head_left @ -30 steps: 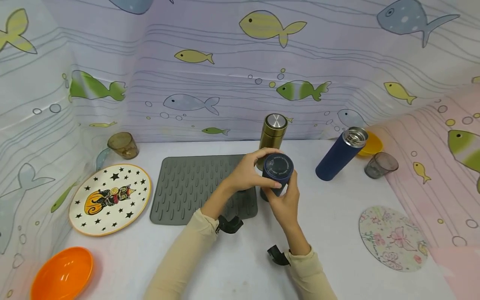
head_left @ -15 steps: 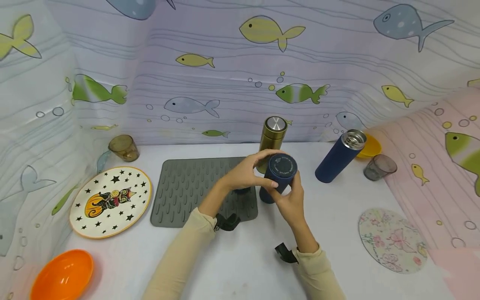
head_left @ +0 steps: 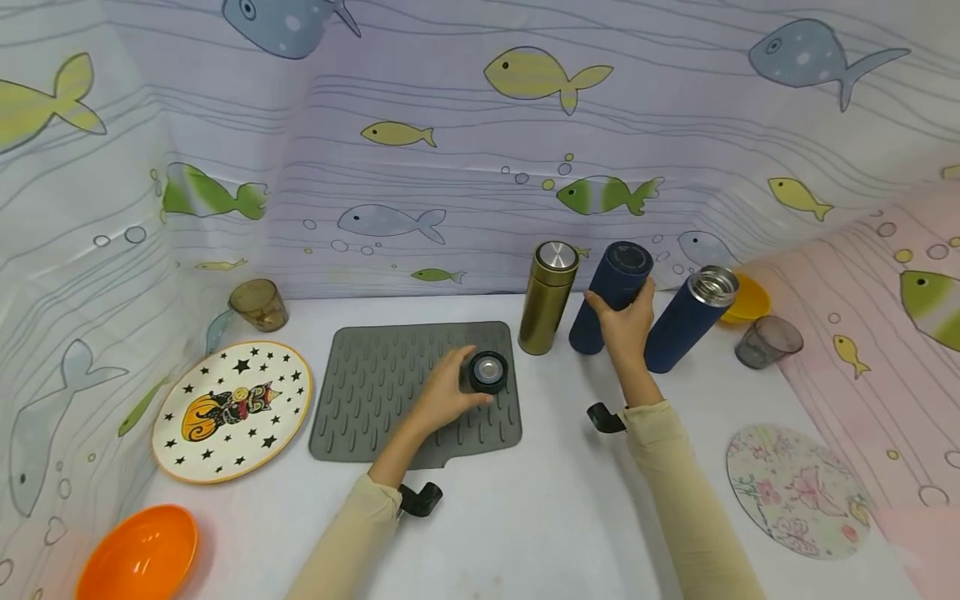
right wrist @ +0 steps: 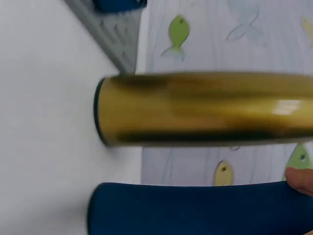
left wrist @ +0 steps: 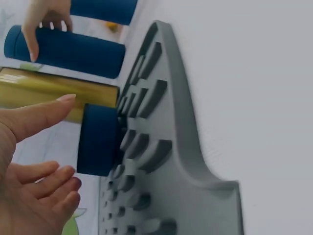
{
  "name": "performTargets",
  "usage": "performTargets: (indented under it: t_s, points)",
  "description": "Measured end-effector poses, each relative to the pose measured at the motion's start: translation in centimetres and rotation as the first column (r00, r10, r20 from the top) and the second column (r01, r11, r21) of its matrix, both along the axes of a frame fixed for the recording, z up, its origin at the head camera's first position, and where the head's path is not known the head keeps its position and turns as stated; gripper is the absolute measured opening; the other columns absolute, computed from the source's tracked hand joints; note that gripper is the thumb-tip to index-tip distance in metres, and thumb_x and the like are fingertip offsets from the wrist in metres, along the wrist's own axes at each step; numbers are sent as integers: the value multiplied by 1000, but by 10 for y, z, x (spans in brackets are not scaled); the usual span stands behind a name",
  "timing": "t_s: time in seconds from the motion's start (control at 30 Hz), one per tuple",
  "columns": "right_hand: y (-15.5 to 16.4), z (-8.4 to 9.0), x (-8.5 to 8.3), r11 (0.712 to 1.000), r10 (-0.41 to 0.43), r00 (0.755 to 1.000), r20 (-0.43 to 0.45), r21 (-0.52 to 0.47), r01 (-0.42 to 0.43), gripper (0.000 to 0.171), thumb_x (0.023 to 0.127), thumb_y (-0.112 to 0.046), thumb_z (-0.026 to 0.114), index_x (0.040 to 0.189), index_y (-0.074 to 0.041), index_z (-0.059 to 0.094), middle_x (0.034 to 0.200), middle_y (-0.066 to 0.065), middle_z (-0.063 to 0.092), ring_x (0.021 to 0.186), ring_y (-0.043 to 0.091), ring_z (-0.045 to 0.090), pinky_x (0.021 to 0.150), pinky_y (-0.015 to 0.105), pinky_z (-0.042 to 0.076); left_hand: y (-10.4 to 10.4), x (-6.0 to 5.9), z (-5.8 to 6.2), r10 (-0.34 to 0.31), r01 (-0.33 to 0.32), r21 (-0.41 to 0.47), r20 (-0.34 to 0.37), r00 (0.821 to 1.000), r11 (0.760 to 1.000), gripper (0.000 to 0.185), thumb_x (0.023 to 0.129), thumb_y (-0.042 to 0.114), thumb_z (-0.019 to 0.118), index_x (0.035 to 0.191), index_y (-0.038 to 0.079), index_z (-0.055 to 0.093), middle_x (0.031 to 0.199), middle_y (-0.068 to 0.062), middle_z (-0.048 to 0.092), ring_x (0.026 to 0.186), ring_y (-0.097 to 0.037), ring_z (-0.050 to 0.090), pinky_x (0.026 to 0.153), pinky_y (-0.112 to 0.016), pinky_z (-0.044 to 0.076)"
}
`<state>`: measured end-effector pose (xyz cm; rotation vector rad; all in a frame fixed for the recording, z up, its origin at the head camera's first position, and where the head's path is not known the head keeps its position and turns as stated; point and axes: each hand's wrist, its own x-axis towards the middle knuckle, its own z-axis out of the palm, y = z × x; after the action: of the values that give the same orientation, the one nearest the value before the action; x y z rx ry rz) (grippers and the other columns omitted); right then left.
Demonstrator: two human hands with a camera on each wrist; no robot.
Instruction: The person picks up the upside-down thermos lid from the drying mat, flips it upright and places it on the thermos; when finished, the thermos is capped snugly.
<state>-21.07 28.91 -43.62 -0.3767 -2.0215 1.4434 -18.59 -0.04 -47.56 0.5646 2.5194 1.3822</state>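
Observation:
My right hand (head_left: 628, 329) grips the upper part of a capped dark blue thermos (head_left: 617, 279), which stands at the back between a gold thermos (head_left: 547, 300) and an uncapped blue thermos (head_left: 684, 329). On the grey mat's right part sits a dark blue thermos cap (head_left: 489, 372), its hollow side not clearly shown. My left hand (head_left: 441, 396) is around this cap; in the left wrist view its thumb and fingers are spread, with a gap between them and the cap (left wrist: 98, 139). The right wrist view shows only a fingertip on the held thermos (right wrist: 195, 208).
The grey ridged mat (head_left: 382, 383) lies mid-table. At left are a cat-patterned plate (head_left: 232, 462), an orange bowl (head_left: 142, 550) and an amber cup (head_left: 258, 305). A grey cup (head_left: 768, 342), yellow bowl (head_left: 750, 298) and floral round mat (head_left: 798, 492) lie to the right.
Both hands held the capped thermos beside the mat. My right hand has carried it back and right; my left hand has let go of it and moved left to the cap.

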Motion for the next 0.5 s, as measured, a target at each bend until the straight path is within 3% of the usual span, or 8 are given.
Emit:
performTargets:
  t_s: [0.3,0.4,0.5]
  points:
    - [6,1,-6,999,34,997,67,31,-36,86,81,-19,83,148,-9,30,142,16,52,131,32,52,112,44,39,14,-11,-8,-29,25,-102,-37,999,994,92,76,15,87,150,-4,35,151,-25,40,140,-44,37,113,-61,32]
    - [4,-1,1,999,-1,996,85,35,-2,92,81,-23,84,152,-10,26,149,16,43,138,32,44,115,45,35,19,-14,-13,-46,38,-139,-52,998,990,90,78,15,85,149,-6,35,151,-26,40,142,-42,36,115,-57,32]
    - [-4,-2,18,997,-74,996,53,31,73,95,81,-26,83,153,-8,23,155,15,32,143,29,35,117,44,32,21,-15,-20,-41,29,-146,-80,996,989,84,78,12,85,146,-6,39,147,-25,45,139,-41,40,114,-53,35]
